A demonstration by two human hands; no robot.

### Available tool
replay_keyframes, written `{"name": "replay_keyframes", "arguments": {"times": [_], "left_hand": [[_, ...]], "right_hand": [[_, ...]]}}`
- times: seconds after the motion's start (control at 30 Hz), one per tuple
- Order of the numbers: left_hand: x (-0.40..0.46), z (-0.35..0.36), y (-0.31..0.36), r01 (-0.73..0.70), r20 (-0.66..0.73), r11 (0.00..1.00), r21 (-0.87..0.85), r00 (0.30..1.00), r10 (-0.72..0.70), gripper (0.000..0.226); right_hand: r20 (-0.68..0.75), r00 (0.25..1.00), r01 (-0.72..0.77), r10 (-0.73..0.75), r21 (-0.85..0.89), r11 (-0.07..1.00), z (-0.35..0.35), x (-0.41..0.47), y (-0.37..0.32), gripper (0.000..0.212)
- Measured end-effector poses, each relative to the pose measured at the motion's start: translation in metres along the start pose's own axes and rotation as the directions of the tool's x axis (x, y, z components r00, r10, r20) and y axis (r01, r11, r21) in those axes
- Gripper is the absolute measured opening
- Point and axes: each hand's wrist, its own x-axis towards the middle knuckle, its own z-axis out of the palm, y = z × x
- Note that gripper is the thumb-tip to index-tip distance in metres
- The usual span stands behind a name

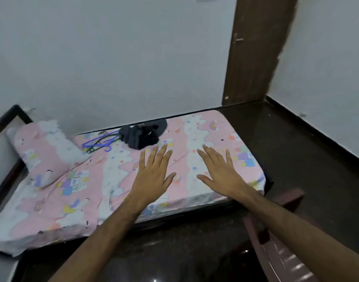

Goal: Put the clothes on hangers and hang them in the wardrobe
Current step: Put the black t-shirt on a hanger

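A heap of dark grey and black clothes (143,135) lies on the bed (77,200) near the wall. Left of the heap lie a blue hanger (97,141) and a dark green hanger (93,148), overlapping. My left hand (154,174) is stretched out over the pink patterned sheet, fingers straight and spread, just short of the clothes. My right hand (220,171) is held the same way further right, holding nothing. No wardrobe is in view.
A pink pillow (46,153) lies at the left end of the bed. A brown wooden door (253,49) stands at the back right. A dark red plastic chair (280,247) is at the lower right on the dark floor (308,151).
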Motion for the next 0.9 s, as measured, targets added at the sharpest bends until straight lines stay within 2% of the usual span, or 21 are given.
{"name": "replay_keyframes", "arguments": {"times": [0.13,0.3,0.5,0.6,0.77,0.9], "left_hand": [[0.010,0.027,-0.068,0.087,0.024,0.996,0.000,0.996,-0.087,0.068],[0.054,0.064,-0.158,0.091,0.038,0.996,-0.024,0.995,-0.090,0.068],[0.128,0.106,-0.263,-0.015,0.048,0.998,-0.058,0.999,0.018,0.068],[0.173,0.128,-0.303,-0.066,0.096,0.996,-0.059,0.993,0.071,0.068],[0.261,0.170,-0.339,-0.178,0.110,0.983,-0.048,0.977,0.183,0.067],[0.343,0.188,-0.345,-0.167,0.165,0.985,-0.042,0.971,0.172,0.070]], "right_hand": [[0.063,0.995,0.073,-0.074,0.013,0.997,0.020,0.083,-0.016,0.074],[0.068,0.993,0.093,-0.093,0.001,0.996,0.049,0.182,-0.035,0.073],[0.093,0.995,-0.034,0.035,-0.012,0.999,0.081,0.284,-0.045,0.078],[0.115,0.988,-0.098,0.099,-0.012,0.995,0.093,0.329,-0.041,0.079],[0.140,0.971,-0.190,0.192,-0.030,0.981,0.111,0.406,-0.010,0.082],[0.152,0.955,-0.256,0.254,-0.009,0.967,0.112,0.460,0.043,0.083]]}}
